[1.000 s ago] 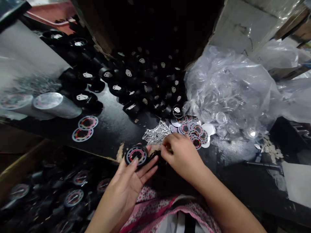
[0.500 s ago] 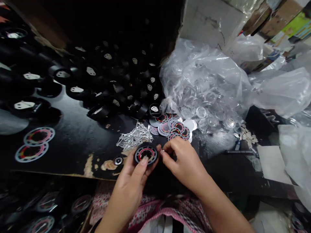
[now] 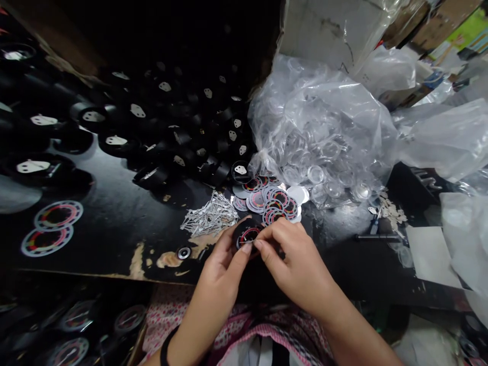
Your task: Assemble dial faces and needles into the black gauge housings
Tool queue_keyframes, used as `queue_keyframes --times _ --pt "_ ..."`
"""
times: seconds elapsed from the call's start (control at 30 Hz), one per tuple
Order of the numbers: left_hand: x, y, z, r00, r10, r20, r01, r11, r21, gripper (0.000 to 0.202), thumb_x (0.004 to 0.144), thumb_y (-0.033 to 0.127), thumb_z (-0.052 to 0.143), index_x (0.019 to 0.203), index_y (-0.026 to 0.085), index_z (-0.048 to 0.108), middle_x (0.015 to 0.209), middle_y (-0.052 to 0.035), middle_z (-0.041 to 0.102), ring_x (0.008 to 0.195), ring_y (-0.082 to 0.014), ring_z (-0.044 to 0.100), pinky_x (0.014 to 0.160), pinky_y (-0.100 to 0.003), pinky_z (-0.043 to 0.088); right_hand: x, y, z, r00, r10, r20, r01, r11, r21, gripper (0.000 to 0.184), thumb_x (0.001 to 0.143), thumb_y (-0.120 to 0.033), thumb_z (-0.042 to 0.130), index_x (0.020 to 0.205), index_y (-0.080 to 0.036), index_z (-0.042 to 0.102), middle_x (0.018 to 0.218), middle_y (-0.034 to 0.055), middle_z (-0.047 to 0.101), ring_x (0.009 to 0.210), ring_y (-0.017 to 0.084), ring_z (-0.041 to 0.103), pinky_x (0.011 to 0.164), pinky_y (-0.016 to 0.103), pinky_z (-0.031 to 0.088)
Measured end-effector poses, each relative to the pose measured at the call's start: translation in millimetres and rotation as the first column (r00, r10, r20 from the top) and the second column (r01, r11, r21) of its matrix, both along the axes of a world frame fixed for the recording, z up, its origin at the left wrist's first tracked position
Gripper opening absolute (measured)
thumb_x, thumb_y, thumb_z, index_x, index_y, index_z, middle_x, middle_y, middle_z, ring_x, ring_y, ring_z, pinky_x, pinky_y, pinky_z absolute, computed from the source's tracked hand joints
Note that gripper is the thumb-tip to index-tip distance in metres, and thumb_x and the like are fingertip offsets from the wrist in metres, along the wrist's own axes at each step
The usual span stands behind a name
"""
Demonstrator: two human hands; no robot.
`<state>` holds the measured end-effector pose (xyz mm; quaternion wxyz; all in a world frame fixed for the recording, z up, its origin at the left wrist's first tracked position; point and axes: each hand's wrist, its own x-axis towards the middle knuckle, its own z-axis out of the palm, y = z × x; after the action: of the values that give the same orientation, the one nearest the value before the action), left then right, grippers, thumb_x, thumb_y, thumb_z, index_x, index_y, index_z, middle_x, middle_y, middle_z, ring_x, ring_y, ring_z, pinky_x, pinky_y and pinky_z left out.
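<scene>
My left hand (image 3: 223, 269) is closed around a small round black gauge (image 3: 247, 235) with a red, black and white dial face, held just above the near edge of the dark table (image 3: 114, 218). My right hand (image 3: 292, 259) pinches a thin silver needle against the dial's face; the needle is mostly hidden by my fingertips. Just beyond my hands lie a heap of silver needles (image 3: 209, 217) and a pile of printed dial discs (image 3: 272, 199).
Many black gauge housings (image 3: 171, 132) crowd the table's far left. A clear plastic bag of round lenses (image 3: 324, 137) fills the right. Two loose dial faces (image 3: 51, 226) lie at the left. A box of finished gauges (image 3: 72, 325) sits below left.
My left hand shifted the gauge a little to the right, and my right fingers came onto its face with the needle. The view has settled after swinging right.
</scene>
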<state>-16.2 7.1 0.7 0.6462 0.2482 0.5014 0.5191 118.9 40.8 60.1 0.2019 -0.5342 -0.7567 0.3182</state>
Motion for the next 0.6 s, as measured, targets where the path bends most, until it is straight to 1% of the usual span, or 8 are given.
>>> queue_keyframes --times 0.17,0.3,0.47,0.6 --pt "-7.3 -1.2 5.4 0.993 -0.015 -0.120 0.020 0.999 0.035 0.031 0.088 0.038 0.070 0.117 0.029 0.069 0.125 -0.0013 0.071 0.122 -0.0233 0.062 0.103 -0.029 0.048 1.0 -0.9 -1.3 0.998 -0.011 -0.060 0.011 1.000 -0.001 0.011 0.095 -0.017 0.059 0.085 -0.019 0.060 0.081 -0.0013 0.062 0.080 0.015 0.055 0.075 0.031 0.035" --pt "-10.2 -2.8 6.9 0.989 -0.049 -0.137 0.055 0.998 0.038 0.034 0.088 0.042 0.069 0.119 0.028 0.066 0.124 -0.0013 0.072 0.118 -0.0213 0.065 0.101 -0.028 0.050 3.1 -1.4 -0.8 0.993 0.011 -0.118 -0.012 1.000 -0.012 0.012 0.096 -0.019 0.059 0.084 -0.019 0.060 0.079 -0.0025 0.061 0.077 0.014 0.055 0.075 0.030 0.036" --pt "-10.6 -4.1 6.9 0.964 -0.066 -0.256 0.091 0.992 0.084 0.032 0.089 0.038 0.067 0.119 0.027 0.064 0.124 -0.0014 0.072 0.115 -0.0185 0.067 0.098 -0.025 0.051 3.3 -4.5 1.3 0.998 -0.006 -0.055 0.007 1.000 0.011 0.013 0.097 -0.019 0.059 0.084 -0.019 0.059 0.079 -0.0013 0.061 0.079 0.016 0.055 0.075 0.031 0.035" --pt "-14.3 -5.6 8.5 0.915 -0.066 -0.398 0.123 0.985 0.119 0.027 0.090 0.034 0.064 0.117 0.026 0.065 0.123 -0.0016 0.073 0.113 -0.0190 0.068 0.095 -0.025 0.052 2.6 -8.8 2.2 1.000 0.008 -0.019 -0.008 1.000 0.001 0.017 0.097 -0.019 0.058 0.080 -0.019 0.057 0.079 -0.0002 0.061 0.078 0.016 0.054 0.075 0.031 0.035"
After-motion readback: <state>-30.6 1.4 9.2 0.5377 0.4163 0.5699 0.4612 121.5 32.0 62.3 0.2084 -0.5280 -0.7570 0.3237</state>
